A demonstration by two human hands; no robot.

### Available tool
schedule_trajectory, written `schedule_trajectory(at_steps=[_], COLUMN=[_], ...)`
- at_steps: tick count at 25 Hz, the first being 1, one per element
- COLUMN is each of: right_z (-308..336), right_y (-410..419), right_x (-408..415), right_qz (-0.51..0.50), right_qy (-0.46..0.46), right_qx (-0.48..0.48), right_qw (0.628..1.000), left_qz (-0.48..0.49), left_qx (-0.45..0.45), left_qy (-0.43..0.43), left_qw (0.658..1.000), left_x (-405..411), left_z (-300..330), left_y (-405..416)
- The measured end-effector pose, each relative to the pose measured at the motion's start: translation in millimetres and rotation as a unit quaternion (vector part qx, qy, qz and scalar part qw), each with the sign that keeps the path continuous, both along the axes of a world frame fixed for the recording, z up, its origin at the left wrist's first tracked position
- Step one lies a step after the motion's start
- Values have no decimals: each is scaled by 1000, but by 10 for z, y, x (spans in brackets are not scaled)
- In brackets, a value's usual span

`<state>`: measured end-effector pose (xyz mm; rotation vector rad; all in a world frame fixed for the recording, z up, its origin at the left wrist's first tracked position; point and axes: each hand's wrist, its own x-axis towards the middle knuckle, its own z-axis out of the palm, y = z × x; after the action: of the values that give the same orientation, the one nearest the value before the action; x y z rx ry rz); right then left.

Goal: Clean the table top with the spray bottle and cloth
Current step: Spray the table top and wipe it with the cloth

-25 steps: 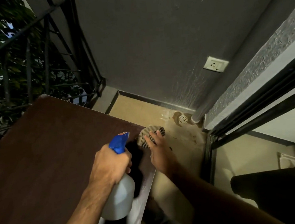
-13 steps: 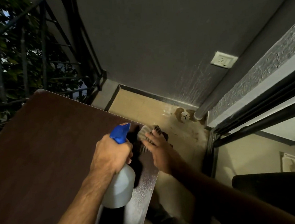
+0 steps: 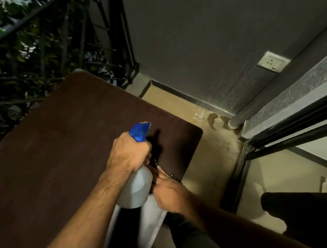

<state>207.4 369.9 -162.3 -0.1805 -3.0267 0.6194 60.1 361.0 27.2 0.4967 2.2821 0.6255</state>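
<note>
A spray bottle (image 3: 135,188), white-bodied with a blue trigger head (image 3: 139,131), is held above the near right part of the bench (image 3: 53,152), its nozzle directed away from the person. It is gripped at the neck by the left hand (image 3: 128,153), whose fingers (image 3: 147,161) are wrapped tightly around it.

The right hand (image 3: 169,194) is placed at the bench's near right edge, just beside the bottle. Its fingers (image 3: 161,173) are laid flat and close together on the surface. The cloth is barely visible, only a dark scrap (image 3: 172,175) being discernible beneath those fingers; whether it is pinched cannot be told.

The bench top is dark brown, matt, with rounded corners. A pale sheen (image 3: 154,216) is noted along its near edge.

Beyond the bench, a beige tiled floor (image 3: 206,159) is observed, with a round drain cover (image 3: 218,122) in the corner. A grey wall (image 3: 211,41) bears a white socket (image 3: 271,63). A black railing (image 3: 113,39) with foliage behind it stands to the left, and a dark door frame (image 3: 277,144) to the right.
</note>
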Motion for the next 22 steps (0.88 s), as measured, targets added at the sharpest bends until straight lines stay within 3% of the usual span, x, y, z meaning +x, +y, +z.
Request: schedule_trajectory(at_steps=[2,4,7,10,15,18,20,22], right_z=[22,-34,-20,-9,-85,36,50,-3], right_y=[47,366,809,476,-1115,-1978,-2102,-1793], right_x=[237,291,125,2,398,632,687,624], right_qz=[104,108,-77,-228,-77,37,140,182], right_qy=[3,30,-50,-69,33,0,-33,-38], right_qx=[-20,-12,-16,-52,-57,-101,-96,-78], right_qw=[994,994,996,970,995,994,985,980], left_qz=[12,32,55,72,80,77,77,76], left_qx=[8,14,11,2,-11,-12,-9,-14], left_qy=[0,1,14,20,33,28,24,17], left_qw=[1000,999,998,997,996,997,997,997], left_x=[-33,-79,-109,-85,-12,91,149,181], left_z=[6,13,23,60,132,125,98,58], left_y=[-229,-496,-909,-1266,-1783,-2047,-2227,-2392])
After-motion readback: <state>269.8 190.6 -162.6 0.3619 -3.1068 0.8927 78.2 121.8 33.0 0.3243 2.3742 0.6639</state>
